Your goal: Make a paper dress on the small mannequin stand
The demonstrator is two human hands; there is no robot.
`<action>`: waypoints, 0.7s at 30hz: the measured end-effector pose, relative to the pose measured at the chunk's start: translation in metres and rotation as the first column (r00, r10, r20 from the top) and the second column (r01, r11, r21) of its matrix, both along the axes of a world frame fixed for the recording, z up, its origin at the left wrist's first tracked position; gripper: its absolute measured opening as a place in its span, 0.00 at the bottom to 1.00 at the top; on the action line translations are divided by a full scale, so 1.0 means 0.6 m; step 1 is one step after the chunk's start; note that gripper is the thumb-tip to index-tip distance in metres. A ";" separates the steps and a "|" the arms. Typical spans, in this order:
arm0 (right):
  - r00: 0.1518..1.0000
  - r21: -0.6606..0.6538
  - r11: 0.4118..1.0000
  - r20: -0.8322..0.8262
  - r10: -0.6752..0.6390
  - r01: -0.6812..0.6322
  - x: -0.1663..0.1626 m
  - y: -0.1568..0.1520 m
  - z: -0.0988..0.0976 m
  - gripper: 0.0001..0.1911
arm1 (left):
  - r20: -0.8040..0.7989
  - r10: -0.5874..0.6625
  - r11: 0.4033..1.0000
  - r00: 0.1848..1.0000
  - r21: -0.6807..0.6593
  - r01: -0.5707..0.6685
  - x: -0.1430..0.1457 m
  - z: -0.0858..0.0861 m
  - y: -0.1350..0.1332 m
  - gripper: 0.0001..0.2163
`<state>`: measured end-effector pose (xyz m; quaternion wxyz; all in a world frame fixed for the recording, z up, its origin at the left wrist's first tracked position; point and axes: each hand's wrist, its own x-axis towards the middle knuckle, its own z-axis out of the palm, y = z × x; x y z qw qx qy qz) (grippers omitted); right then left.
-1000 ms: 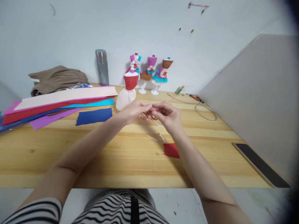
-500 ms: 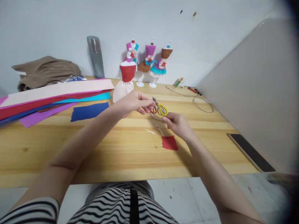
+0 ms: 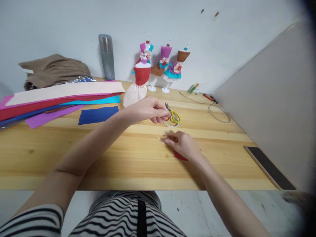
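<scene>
My left hand [image 3: 154,110] is closed in a pinch beside the scissors [image 3: 175,116], which have a yellow handle loop and a red one. Its fingertips overlap the red loop, and what they pinch is hidden. A thin white curved strip [image 3: 172,125] runs below the scissors from near those fingers. Lower down, my right hand [image 3: 181,143] is closed, fingertips together at the tabletop by a small white sliver [image 3: 158,137] and a tiny red bit. I cannot make out what it grips. A red fabric piece [image 3: 180,156] lies partly under this hand.
Small dress forms [image 3: 142,75] in colourful outfits stand at the back. Fabric strips [image 3: 69,89], a blue piece [image 3: 98,115], brown cloth [image 3: 56,70] and a grey bottle [image 3: 107,59] are leftward. To the right are a cable [image 3: 217,115] and a phone [image 3: 270,168].
My right hand has left the white strip by the scissors and come down toward me to the small scraps, now partly covering the red fabric. My left hand stays by the scissors. The view has shifted slightly.
</scene>
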<state>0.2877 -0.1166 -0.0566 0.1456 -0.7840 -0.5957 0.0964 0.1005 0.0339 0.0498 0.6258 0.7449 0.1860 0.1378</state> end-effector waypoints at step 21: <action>0.890 0.155 0.983 -0.456 -0.020 0.102 0.067 -0.020 0.038 0.14 | -0.017 0.000 1.000 1.000 0.020 0.000 -0.013 0.018 -0.004 0.09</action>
